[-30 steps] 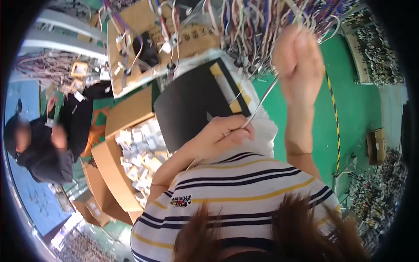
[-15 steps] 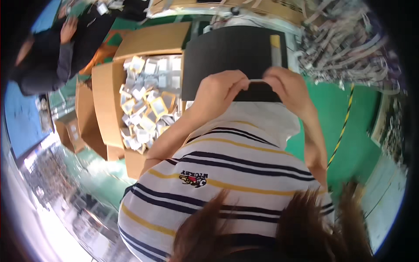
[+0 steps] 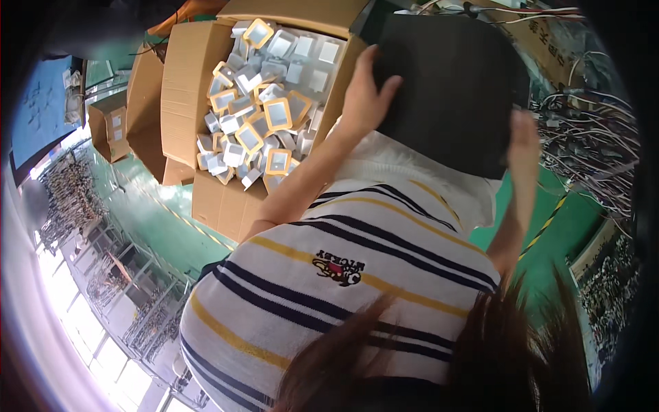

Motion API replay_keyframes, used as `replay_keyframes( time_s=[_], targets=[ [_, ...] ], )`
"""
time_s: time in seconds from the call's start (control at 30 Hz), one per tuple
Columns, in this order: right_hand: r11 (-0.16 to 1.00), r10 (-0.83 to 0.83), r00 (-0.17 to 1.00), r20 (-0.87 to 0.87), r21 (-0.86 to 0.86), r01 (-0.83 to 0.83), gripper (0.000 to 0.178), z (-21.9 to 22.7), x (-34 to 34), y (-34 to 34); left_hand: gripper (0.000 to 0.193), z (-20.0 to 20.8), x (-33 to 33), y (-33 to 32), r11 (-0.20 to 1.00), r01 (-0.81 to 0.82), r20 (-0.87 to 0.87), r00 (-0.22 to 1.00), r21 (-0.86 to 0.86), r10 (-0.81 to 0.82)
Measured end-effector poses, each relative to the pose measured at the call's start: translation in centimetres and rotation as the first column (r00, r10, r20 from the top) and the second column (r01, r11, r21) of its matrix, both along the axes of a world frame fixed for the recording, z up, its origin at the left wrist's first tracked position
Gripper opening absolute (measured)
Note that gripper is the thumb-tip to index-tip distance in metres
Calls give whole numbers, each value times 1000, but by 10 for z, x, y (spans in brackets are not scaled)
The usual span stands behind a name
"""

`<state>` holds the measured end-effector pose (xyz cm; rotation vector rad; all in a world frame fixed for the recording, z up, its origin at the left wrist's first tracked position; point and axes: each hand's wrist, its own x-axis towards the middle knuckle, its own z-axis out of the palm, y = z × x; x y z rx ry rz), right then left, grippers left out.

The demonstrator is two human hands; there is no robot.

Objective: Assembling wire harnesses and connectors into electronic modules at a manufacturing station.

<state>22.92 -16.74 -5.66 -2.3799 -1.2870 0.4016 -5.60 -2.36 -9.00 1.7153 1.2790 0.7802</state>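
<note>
A flat black board (image 3: 446, 89) lies over my lap, tilted in view. At its left edge is my left hand (image 3: 369, 96), with fingers stretched upward and the thumb spread toward the board's face. My right hand (image 3: 523, 141) is at the opposite edge, its fingers extended along the side and a little blurred. Whether either hand bears the board's weight I cannot tell. No small piece shows between the fingers of either hand.
Left of the board stands an open cardboard box (image 3: 184, 89) full of white and grey plastic housings (image 3: 264, 117), several with yellow-orange frames. Smaller cartons (image 3: 110, 130) stand farther left. Bundled cables (image 3: 583, 151) hang or lie at the right. Yellow-black tape (image 3: 549, 220) marks the green floor.
My hands have parted from a pinch on a small pale strip and moved out to the board's two sides. The strip is out of sight. The view has turned, and the board appears rotated.
</note>
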Motion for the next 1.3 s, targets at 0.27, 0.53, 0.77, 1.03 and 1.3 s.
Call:
replay_keyframes(
  time_s=[0.27, 0.53, 0.77, 1.03, 1.3],
  targets=[
    [992, 35, 936, 350, -123, 8, 30, 46, -4, 4, 89, -25, -121, -2, 901, -226, -755, 491, 372, 435],
    [974, -108, 887, 448, 226, 5, 15, 104, -43, 15, 73, 19, -143, -1, 969, -223, -322, 914, 109, 246],
    [750, 447, 868, -218, 620, -231, 15, 126, -57, 56, 57, 111, -26, 7, 975, 212, 408, 886, 69, -221],
    [848, 451, 742, -497, 496, -184, 12, 100, -69, 85, 53, 78, -44, 33, 958, 188, -201, 969, 217, -144],
    [891, 406, 708, -578, 421, -167, 9, 58, -77, 78, 50, 1, -144, 52, 829, -155, -361, 931, -538, -60]
  ],
)
